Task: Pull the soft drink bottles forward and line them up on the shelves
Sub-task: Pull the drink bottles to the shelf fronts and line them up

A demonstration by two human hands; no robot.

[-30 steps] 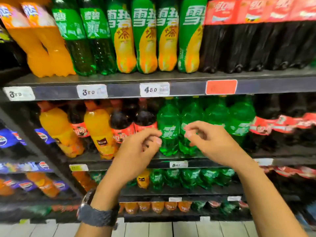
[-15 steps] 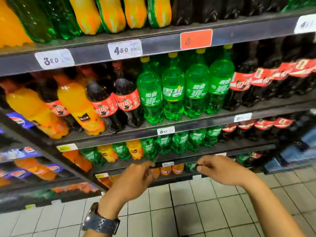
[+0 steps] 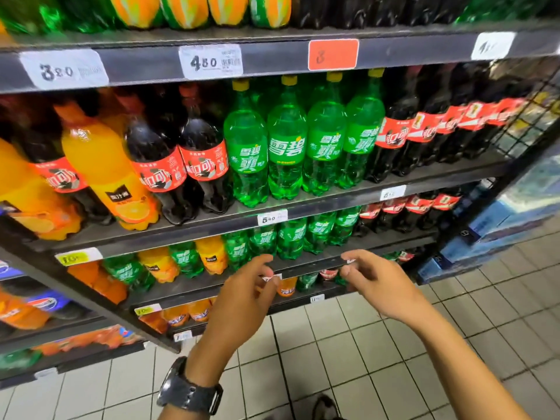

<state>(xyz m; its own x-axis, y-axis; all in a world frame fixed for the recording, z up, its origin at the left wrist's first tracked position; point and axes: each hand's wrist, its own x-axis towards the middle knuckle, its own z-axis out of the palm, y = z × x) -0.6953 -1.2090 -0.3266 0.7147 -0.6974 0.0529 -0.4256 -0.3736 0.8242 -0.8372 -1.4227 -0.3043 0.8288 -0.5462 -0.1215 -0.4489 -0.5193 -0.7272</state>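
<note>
Head view: the soft drink bottles are filling a dark metal shelf rack (image 3: 303, 209), standing in rows on slanted tiers. At 12 o'clock from the centre, four large green bottles (image 3: 286, 147) with yellow caps and green labels in white script are standing side by side at the front edge, touching one another. At their 9 o'clock, dark cola bottles (image 3: 201, 159) with red labels are leaning slightly, and beyond them, orange bottles (image 3: 100, 165) with orange caps are sitting among more cola. At 2 o'clock, another run of red-labelled cola is stretching toward the wire end panel. On the tier below, smaller green bottles (image 3: 291, 237) are lining up, with small orange ones at their 9 o'clock.

Both hands are hovering in front of the lower tiers — neither is touching a bottle. The left hand (image 3: 242, 301), at 6 o'clock and wearing a dark wristwatch (image 3: 189, 392), is holding nothing, its fingers loosely curled. The right hand (image 3: 378, 286), at 5 o'clock, is likewise holding nothing — fingers relaxed, thumb raised. White price tags (image 3: 210, 62) and one red tag (image 3: 333, 54) are sitting on the upper rail.
</note>
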